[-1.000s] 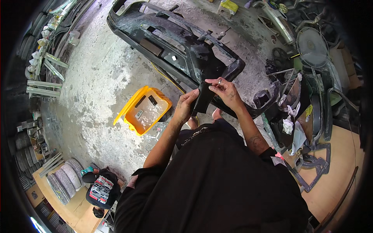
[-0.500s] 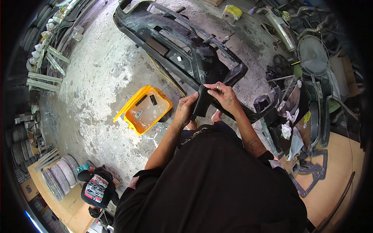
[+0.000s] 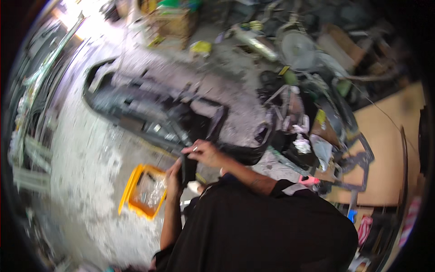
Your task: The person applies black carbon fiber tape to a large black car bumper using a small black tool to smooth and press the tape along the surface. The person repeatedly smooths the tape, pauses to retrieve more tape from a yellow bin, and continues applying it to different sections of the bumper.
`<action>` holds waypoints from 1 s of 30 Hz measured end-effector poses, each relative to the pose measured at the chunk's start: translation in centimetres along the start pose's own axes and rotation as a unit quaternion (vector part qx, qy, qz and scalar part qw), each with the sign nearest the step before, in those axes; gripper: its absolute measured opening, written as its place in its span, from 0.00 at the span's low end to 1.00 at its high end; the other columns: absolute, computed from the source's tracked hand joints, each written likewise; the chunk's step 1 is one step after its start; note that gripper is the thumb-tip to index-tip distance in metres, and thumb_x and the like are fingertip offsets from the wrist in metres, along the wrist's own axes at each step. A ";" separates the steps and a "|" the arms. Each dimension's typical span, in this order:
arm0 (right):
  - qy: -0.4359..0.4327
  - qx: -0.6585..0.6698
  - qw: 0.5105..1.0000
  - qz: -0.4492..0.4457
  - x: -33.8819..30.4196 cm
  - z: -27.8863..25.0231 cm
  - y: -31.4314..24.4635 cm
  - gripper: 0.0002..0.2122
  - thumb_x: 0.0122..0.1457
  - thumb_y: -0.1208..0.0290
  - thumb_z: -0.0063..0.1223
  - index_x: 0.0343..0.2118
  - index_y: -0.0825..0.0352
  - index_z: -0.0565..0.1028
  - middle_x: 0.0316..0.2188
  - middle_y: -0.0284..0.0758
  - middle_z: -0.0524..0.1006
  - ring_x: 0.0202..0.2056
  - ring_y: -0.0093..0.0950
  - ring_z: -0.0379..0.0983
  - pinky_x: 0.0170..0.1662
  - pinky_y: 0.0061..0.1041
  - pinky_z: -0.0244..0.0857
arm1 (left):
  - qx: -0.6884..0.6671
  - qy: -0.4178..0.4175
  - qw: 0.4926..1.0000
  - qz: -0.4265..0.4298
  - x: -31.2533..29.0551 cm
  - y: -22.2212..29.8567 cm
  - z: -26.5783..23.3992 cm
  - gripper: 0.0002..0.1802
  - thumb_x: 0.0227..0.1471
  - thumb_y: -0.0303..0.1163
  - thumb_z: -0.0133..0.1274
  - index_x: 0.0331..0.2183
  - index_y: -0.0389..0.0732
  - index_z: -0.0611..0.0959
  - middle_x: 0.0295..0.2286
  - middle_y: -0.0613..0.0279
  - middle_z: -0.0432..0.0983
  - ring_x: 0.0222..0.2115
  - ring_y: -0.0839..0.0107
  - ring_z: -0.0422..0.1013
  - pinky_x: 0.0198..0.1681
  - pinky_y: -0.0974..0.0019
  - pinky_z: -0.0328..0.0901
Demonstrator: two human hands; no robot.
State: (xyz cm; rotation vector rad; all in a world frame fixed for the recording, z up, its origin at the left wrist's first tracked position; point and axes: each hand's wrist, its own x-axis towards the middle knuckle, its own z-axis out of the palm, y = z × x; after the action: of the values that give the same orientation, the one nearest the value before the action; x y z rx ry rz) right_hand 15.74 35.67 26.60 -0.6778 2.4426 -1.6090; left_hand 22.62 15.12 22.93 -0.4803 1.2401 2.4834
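Pinched by the left hand [image 3: 173, 176] at its side and the right hand [image 3: 205, 154] at its top, near the bumper [image 3: 156, 111], the black piece [image 3: 189, 170] is judged light and semi-flexible, best gripped by opposite edges.

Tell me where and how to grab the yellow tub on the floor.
I'd take the yellow tub by its near rim, from above on the wearer's side: its top is open and that edge shows uncovered. Its right side looks more awkward, with the left hand close by, holding the black piece.
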 end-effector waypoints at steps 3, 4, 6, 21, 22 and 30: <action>0.030 0.028 0.998 -0.052 -0.4 0.5 -0.2 0.17 0.58 0.76 0.66 0.51 0.57 0.85 0.31 0.37 0.76 0.35 0.31 0.76 0.40 0.29 0.70 | 0.041 0.008 0.999 -0.005 -0.7 0.4 -0.3 0.23 0.68 0.45 0.51 0.48 0.34 0.84 0.38 0.61 0.83 0.34 0.76 0.77 0.38 0.72 0.70; 0.025 0.020 0.999 -0.042 -0.6 0.4 -0.1 0.16 0.58 0.76 0.66 0.50 0.57 0.84 0.30 0.37 0.75 0.35 0.31 0.76 0.39 0.30 0.70 | 0.035 0.004 0.999 -0.012 -1.0 0.8 0.5 0.23 0.68 0.46 0.52 0.46 0.35 0.84 0.36 0.62 0.83 0.34 0.75 0.78 0.38 0.71 0.70; 0.029 0.024 0.998 -0.042 -0.9 0.6 0.1 0.16 0.56 0.76 0.66 0.49 0.58 0.85 0.28 0.38 0.74 0.32 0.33 0.75 0.38 0.31 0.69 | 0.042 -0.014 0.999 -0.024 -1.8 1.7 1.9 0.23 0.68 0.47 0.52 0.45 0.35 0.84 0.36 0.62 0.83 0.33 0.75 0.78 0.38 0.71 0.70; 0.115 0.005 0.992 -0.053 -2.9 -1.3 2.0 0.15 0.57 0.76 0.64 0.48 0.62 0.85 0.28 0.37 0.71 0.30 0.33 0.71 0.36 0.33 0.65 | 0.114 -0.047 0.992 -0.038 1.2 1.3 4.7 0.25 0.69 0.46 0.49 0.49 0.32 0.83 0.39 0.61 0.83 0.37 0.74 0.79 0.41 0.70 0.72; 0.122 -0.001 0.991 -0.051 -3.1 -1.6 1.9 0.15 0.57 0.76 0.64 0.48 0.60 0.85 0.28 0.37 0.71 0.31 0.33 0.71 0.37 0.33 0.66 | 0.163 -0.083 0.983 -0.013 1.6 1.2 4.7 0.27 0.69 0.48 0.47 0.52 0.32 0.81 0.41 0.60 0.82 0.39 0.73 0.79 0.42 0.69 0.72; 0.163 0.007 0.986 -0.044 -4.7 -4.5 0.0 0.14 0.59 0.73 0.64 0.49 0.56 0.85 0.28 0.37 0.73 0.34 0.33 0.72 0.40 0.34 0.68 | 0.163 -0.111 0.979 0.041 3.3 -0.8 4.3 0.23 0.70 0.39 0.46 0.54 0.31 0.82 0.48 0.60 0.80 0.48 0.73 0.75 0.53 0.68 0.68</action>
State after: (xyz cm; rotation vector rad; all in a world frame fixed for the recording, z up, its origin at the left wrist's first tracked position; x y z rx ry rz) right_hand 18.35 41.50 27.84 -0.5653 2.6527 -1.9034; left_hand 19.41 19.53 23.40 -0.0678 1.5575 2.2571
